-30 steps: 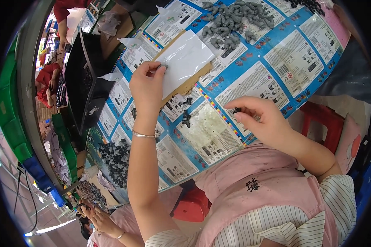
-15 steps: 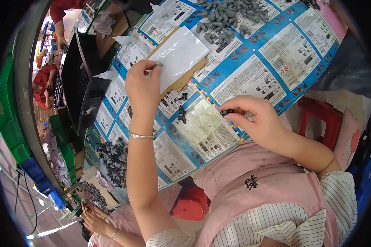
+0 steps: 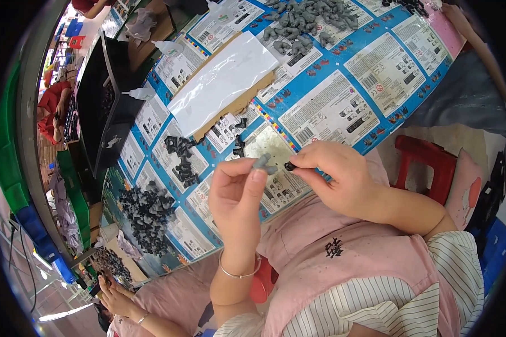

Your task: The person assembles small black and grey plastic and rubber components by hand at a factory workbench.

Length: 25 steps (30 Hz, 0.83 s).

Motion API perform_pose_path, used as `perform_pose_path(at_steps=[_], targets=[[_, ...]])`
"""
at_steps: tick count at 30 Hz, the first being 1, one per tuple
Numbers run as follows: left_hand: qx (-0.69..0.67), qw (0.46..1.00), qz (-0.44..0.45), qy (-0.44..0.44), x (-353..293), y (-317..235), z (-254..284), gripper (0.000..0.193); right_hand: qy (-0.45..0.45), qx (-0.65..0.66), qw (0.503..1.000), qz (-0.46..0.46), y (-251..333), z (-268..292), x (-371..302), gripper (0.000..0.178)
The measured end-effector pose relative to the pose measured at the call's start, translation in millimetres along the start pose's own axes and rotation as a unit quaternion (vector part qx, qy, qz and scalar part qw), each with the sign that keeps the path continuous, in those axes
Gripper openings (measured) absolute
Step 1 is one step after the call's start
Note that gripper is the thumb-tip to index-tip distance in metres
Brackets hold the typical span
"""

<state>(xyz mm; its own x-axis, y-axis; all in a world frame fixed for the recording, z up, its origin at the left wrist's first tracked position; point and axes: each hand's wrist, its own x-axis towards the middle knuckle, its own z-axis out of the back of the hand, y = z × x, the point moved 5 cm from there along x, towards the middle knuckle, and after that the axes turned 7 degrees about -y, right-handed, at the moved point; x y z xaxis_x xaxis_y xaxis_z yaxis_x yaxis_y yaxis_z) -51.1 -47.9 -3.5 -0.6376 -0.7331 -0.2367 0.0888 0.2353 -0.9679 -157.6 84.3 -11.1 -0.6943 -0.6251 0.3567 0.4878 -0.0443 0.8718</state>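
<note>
Close together above the near part of the table are my two hands. My left hand [image 3: 235,194] pinches a small grey moulded plastic piece [image 3: 263,163] between thumb and fingers. Facing it, my right hand [image 3: 343,177] grips a small black plastic piece [image 3: 289,166], mostly covered by the fingertips. A narrow gap separates the two pieces. Beyond them lies a white sheet [image 3: 230,73] on a cardboard strip [image 3: 236,105]. A few black pieces [image 3: 239,145] rest by its near edge, and more black pieces [image 3: 181,160] lie to the left.
Printed blue-and-white sheets [image 3: 326,106] cover the table. Grey pieces [image 3: 315,22] are heaped at the back, grey-and-black ones [image 3: 146,219] at the left. White nozzle bottles [image 3: 168,47] stand near a black bin [image 3: 98,106]. A red stool [image 3: 424,163] is at right; a co-worker's hands [image 3: 115,297] show lower left.
My left hand has come from the white sheet toward me and right, bringing the grey piece beside the right hand. My right hand has shifted slightly left, still holding the black piece.
</note>
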Motion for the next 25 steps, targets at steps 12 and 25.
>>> perform_pose_path(at_steps=[12,25], targets=[[0.085,0.992,-0.095,-0.013,-20,-1,-3,0.02,-0.045,-0.024,0.994,0.099,20,-2,-11,0.025],[0.056,0.985,-0.15,-0.069,-37,17,-4,0.019,-0.018,-0.052,0.993,0.102,26,-6,-17,0.02]])
